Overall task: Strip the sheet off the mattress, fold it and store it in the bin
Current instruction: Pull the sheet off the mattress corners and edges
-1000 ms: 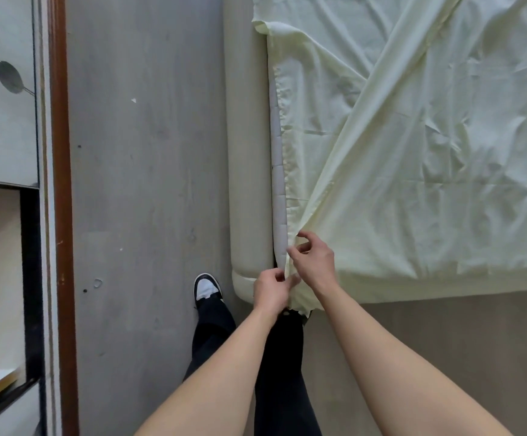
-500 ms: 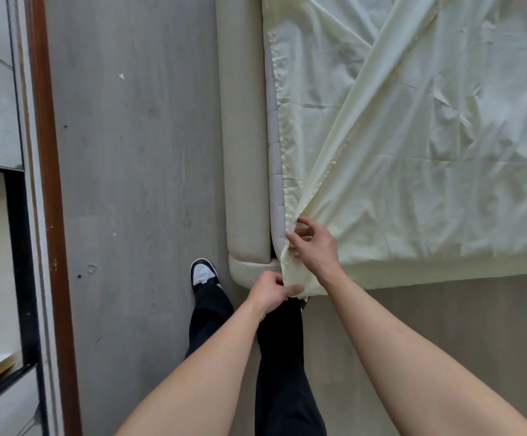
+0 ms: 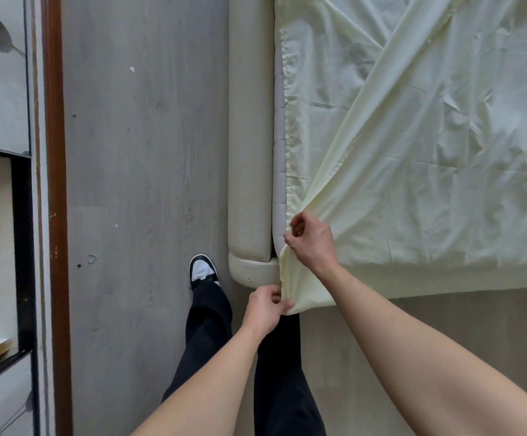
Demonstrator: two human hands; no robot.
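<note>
Head view: both hands pinch the pale sheet (image 3: 428,152) at the mattress (image 3: 278,171) corner, left hand (image 3: 263,309) low, right hand (image 3: 311,240) above; grey floor (image 3: 146,152) alongside the bed frame (image 3: 249,152).

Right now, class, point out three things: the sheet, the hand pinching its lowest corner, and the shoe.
sheet (image 3: 428,158): head view, wrinkled middle.
left hand (image 3: 263,311): head view, back of hand.
shoe (image 3: 203,270): head view, white toe.
</note>
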